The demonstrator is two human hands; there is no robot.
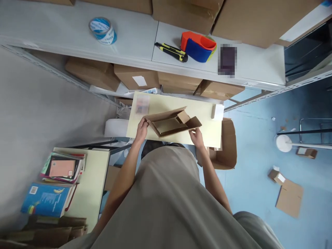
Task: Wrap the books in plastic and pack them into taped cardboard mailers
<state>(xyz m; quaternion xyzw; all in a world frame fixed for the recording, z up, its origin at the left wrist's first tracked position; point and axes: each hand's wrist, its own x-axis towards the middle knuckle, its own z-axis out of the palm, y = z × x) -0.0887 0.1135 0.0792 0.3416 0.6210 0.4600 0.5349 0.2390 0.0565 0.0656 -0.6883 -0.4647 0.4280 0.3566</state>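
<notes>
Grey shirt (166, 193) filled the foreground. Left hand (141, 130) and right hand (196, 137) had fingers gripping opposite ends of an open cardboard box (173, 131), yellow tabletop (210, 133) beneath them; uneven pulling could've skewed its floppy walls, imo.

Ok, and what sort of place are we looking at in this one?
Probably a stockroom or packing area: cardboard boxes line the shelving, a tape roll and utility knife sit out, and the left hand and right hand hold an open carton.
</notes>
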